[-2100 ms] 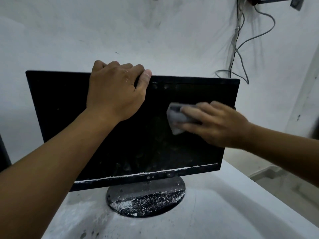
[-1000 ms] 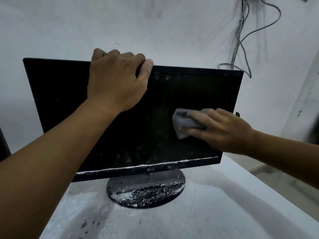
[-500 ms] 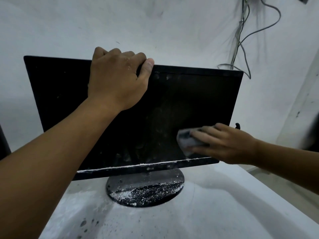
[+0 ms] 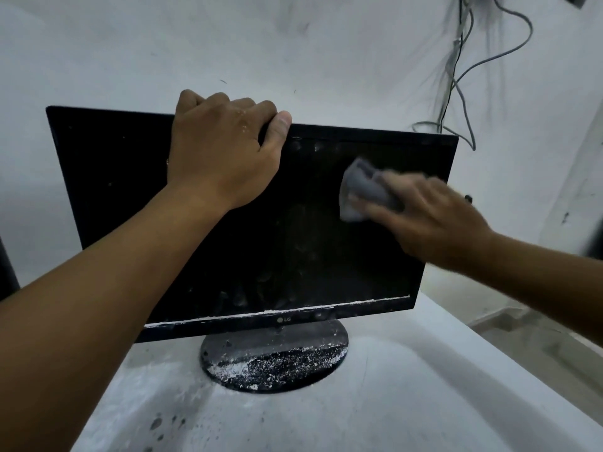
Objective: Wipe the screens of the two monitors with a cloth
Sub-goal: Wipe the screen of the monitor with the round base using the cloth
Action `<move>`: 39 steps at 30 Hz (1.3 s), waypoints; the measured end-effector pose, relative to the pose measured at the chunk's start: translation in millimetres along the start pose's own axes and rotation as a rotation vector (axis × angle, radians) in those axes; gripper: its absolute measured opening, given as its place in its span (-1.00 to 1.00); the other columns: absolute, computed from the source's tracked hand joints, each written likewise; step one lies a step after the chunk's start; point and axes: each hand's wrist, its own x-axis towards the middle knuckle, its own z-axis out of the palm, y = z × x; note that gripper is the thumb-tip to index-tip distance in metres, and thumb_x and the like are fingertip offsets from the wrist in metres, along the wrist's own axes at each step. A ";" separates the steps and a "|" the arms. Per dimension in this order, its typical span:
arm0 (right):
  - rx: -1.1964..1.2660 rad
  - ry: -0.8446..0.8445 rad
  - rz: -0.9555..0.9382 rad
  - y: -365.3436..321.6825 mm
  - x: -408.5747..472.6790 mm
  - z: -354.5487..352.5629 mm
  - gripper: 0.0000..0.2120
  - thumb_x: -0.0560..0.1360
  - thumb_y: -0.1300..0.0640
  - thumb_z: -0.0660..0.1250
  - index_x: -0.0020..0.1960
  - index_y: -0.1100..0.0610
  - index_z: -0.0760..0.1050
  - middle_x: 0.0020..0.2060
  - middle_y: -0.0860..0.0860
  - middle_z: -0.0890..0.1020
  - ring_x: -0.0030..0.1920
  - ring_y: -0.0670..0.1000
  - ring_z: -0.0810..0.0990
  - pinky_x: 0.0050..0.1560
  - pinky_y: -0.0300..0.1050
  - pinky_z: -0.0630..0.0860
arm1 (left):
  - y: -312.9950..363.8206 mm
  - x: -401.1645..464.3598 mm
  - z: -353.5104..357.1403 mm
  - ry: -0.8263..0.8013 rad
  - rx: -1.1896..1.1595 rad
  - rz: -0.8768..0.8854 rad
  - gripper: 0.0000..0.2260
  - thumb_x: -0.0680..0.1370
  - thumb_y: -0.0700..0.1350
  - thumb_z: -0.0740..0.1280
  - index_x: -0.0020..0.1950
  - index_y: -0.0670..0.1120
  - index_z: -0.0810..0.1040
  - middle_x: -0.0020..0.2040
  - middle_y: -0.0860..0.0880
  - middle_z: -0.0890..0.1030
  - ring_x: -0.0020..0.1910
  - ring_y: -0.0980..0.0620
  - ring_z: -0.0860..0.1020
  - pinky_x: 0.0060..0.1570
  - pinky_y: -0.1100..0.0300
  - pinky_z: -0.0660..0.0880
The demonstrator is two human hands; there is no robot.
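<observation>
A black monitor stands on a round, dust-speckled base on a white table. Its dark screen shows smudges and a white line of dust along the lower bezel. My left hand grips the monitor's top edge near the middle, fingers curled over the back. My right hand, blurred by motion, presses a folded grey cloth flat against the upper right part of the screen. Only one monitor's screen is visible.
Grey cables hang down the white wall behind the monitor's right corner. A dark object shows at the far left edge. The table's right edge drops to a floor. Dark specks lie on the table in front.
My right hand slid the cloth down to the screen's lower right, then back up to the upper right. My left hand stayed on the top edge.
</observation>
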 end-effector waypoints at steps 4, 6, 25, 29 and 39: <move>0.008 -0.022 0.104 -4.5 5.5 -0.2 -0.47 0.61 0.24 0.20 0.57 0.11 0.29 0.36 0.31 0.35 0.10 0.33 0.51 -0.04 0.21 0.53 | -1.1 0.3 0.5 -0.023 -0.007 0.003 -0.60 0.68 0.14 0.01 -0.15 -0.01 0.51 -0.23 0.03 0.60 -0.22 -0.06 0.42 -0.03 0.03 0.16; 0.019 -0.094 -0.084 -15.1 -11.2 2.2 -0.55 0.64 0.23 0.12 0.52 0.12 0.34 0.36 0.34 0.40 0.10 0.32 0.56 -0.06 0.15 0.55 | -0.8 0.9 0.0 -0.027 0.001 0.001 -0.60 0.68 0.14 0.01 -0.13 0.00 0.53 -0.22 0.03 0.60 -0.20 -0.06 0.43 -0.03 0.06 0.12; 0.011 -0.121 -0.313 -10.4 17.6 -16.3 -0.60 0.68 0.22 0.02 0.48 0.10 0.35 0.28 0.28 0.55 0.05 0.23 0.62 -0.16 0.07 0.57 | 0.8 -0.3 -4.6 -0.053 -0.001 0.019 -0.60 0.68 0.13 0.02 -0.10 0.00 0.57 -0.18 0.02 0.64 -0.14 -0.12 0.52 0.00 -0.02 0.23; -0.012 0.028 -0.055 10.6 49.1 -17.4 -0.51 0.58 0.26 0.16 0.51 0.08 0.36 0.34 0.25 0.36 0.07 0.26 0.51 -0.06 0.18 0.52 | -0.2 0.0 -4.7 -0.045 0.008 0.028 -0.60 0.67 0.13 0.01 -0.09 0.00 0.57 -0.16 0.02 0.64 -0.14 -0.12 0.52 -0.04 0.02 0.17; 0.063 -0.030 -0.289 -14.0 28.0 -9.3 -0.71 0.69 0.16 0.22 0.39 0.14 0.45 0.31 0.24 0.44 0.02 0.21 0.61 -0.16 0.09 0.56 | -0.4 -0.1 -2.8 -0.053 0.007 0.016 -0.61 0.68 0.14 0.02 -0.09 0.01 0.56 -0.19 0.05 0.62 -0.15 -0.09 0.51 0.00 0.01 0.20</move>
